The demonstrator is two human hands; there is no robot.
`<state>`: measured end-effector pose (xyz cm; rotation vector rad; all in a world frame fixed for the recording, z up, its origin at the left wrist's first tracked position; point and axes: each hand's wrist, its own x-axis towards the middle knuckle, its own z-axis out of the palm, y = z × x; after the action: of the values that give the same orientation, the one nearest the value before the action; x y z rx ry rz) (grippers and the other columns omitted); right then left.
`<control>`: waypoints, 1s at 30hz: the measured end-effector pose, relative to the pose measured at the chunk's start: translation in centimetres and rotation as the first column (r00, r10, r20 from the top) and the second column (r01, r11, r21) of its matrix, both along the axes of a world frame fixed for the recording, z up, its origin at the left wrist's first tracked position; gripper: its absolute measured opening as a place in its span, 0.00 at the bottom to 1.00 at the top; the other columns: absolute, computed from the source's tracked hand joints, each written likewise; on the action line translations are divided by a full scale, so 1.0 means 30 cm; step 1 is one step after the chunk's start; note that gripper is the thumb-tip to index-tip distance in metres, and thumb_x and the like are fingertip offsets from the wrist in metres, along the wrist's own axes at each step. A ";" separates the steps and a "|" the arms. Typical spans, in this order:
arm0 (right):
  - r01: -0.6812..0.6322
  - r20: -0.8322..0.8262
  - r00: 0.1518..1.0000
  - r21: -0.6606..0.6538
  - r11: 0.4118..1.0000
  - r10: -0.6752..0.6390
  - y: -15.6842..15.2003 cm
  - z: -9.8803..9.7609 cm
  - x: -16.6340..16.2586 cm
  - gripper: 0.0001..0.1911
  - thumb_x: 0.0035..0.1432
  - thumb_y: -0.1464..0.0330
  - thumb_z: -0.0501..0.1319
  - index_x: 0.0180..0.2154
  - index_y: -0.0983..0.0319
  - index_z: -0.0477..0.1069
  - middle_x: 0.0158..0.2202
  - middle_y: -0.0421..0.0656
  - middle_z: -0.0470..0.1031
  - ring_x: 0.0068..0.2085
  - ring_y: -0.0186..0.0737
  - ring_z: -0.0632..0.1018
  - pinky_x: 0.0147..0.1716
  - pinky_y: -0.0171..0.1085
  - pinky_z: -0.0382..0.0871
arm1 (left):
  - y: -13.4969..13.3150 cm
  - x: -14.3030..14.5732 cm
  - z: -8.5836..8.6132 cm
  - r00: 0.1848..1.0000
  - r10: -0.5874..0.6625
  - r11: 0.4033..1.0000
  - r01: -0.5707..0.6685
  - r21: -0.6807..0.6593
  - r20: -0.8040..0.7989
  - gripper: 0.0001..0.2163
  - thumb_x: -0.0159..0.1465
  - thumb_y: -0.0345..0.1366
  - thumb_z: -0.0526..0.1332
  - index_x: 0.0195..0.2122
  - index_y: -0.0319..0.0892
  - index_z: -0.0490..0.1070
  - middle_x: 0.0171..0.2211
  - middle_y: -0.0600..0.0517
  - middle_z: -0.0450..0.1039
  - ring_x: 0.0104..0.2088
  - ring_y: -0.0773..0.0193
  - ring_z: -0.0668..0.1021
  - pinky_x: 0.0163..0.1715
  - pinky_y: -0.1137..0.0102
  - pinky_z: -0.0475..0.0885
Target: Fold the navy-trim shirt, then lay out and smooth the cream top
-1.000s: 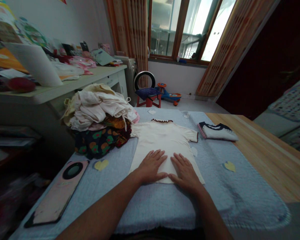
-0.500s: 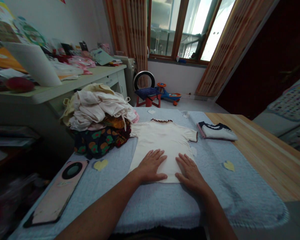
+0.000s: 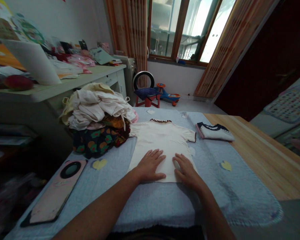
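Note:
A cream short-sleeved shirt (image 3: 162, 140) with a dark frilled collar lies spread flat on a light blue blanket (image 3: 110, 190). My left hand (image 3: 150, 165) rests open and flat on the shirt's lower left part, fingers spread. My right hand (image 3: 187, 171) is at the shirt's lower right edge, fingers curled, with a bit of the pale fabric pinched by the thumb. A heap of unfolded clothes (image 3: 97, 113), pale ones over dark flowered ones, lies left of the shirt and touches its sleeve.
A folded white garment with dark trim (image 3: 215, 130) lies at the blanket's far right. A pink flat device (image 3: 57, 190) lies near the left edge. Bare wooden tabletop (image 3: 265, 160) extends right. A cluttered desk (image 3: 65, 86) stands left; a stool (image 3: 147, 95) and a ride-on toy (image 3: 168, 95) stand beyond.
My right hand slid from the shirt's middle out to its right edge and curled its fingers on the fabric. My left hand stayed flat in place.

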<state>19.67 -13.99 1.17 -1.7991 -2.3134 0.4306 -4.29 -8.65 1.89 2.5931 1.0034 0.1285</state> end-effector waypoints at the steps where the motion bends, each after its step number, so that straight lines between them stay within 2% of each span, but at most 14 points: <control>1: 0.009 -0.008 1.000 0.038 0.999 -0.009 0.007 -0.006 -0.023 0.28 0.61 0.67 0.50 0.62 0.64 0.61 0.67 0.50 0.57 0.68 0.45 0.56 0.66 0.49 0.50 | 0.000 0.001 -0.001 1.000 0.001 1.000 -0.001 0.001 -0.001 0.39 0.59 0.57 0.61 0.67 0.45 0.53 0.71 0.44 0.45 0.70 0.49 0.48 0.67 0.51 0.44; 5: 0.063 0.023 0.998 0.105 0.993 -0.066 0.018 -0.024 -0.127 0.27 0.63 0.71 0.48 0.62 0.67 0.62 0.66 0.53 0.60 0.67 0.47 0.59 0.66 0.48 0.52 | 0.001 0.001 -0.010 1.000 0.005 1.000 -0.005 0.008 -0.002 0.41 0.59 0.57 0.61 0.68 0.43 0.51 0.71 0.43 0.44 0.70 0.49 0.48 0.67 0.52 0.43; 10: 0.084 0.133 0.986 0.103 0.991 -0.097 -0.005 -0.016 -0.196 0.28 0.65 0.66 0.49 0.65 0.63 0.59 0.69 0.49 0.54 0.69 0.52 0.54 0.66 0.54 0.46 | -0.001 0.000 -0.020 0.999 0.012 1.000 -0.012 0.012 0.032 0.41 0.61 0.59 0.58 0.69 0.40 0.49 0.70 0.43 0.46 0.70 0.51 0.49 0.67 0.53 0.43; 14: 0.071 0.171 0.982 0.043 0.997 -0.077 -0.016 0.001 -0.181 0.30 0.66 0.60 0.50 0.67 0.60 0.55 0.70 0.45 0.49 0.70 0.51 0.50 0.66 0.53 0.43 | -0.003 0.001 -0.020 0.998 0.018 0.999 -0.019 0.028 0.053 0.40 0.61 0.59 0.57 0.68 0.42 0.50 0.70 0.43 0.47 0.70 0.50 0.49 0.67 0.53 0.43; 20: 0.066 0.181 0.981 0.004 0.998 -0.066 -0.020 0.008 -0.145 0.33 0.65 0.55 0.51 0.68 0.59 0.53 0.71 0.45 0.46 0.70 0.52 0.47 0.66 0.53 0.40 | 0.004 -0.002 -0.024 0.999 0.005 1.000 -0.005 0.020 0.036 0.41 0.60 0.58 0.58 0.69 0.43 0.49 0.70 0.43 0.46 0.70 0.51 0.48 0.67 0.53 0.43; 30: 0.048 0.164 0.986 -0.018 0.999 -0.044 -0.020 0.011 -0.116 0.36 0.62 0.55 0.55 0.67 0.60 0.53 0.71 0.46 0.46 0.70 0.51 0.47 0.67 0.53 0.40 | 0.007 -0.004 -0.024 0.999 -0.005 1.000 0.004 0.009 0.032 0.42 0.59 0.59 0.59 0.69 0.43 0.49 0.71 0.44 0.46 0.70 0.51 0.48 0.67 0.53 0.43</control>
<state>16.19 -14.59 1.49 -1.9621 -2.3756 0.3137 -4.40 -8.43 1.17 2.5925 0.9877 0.1729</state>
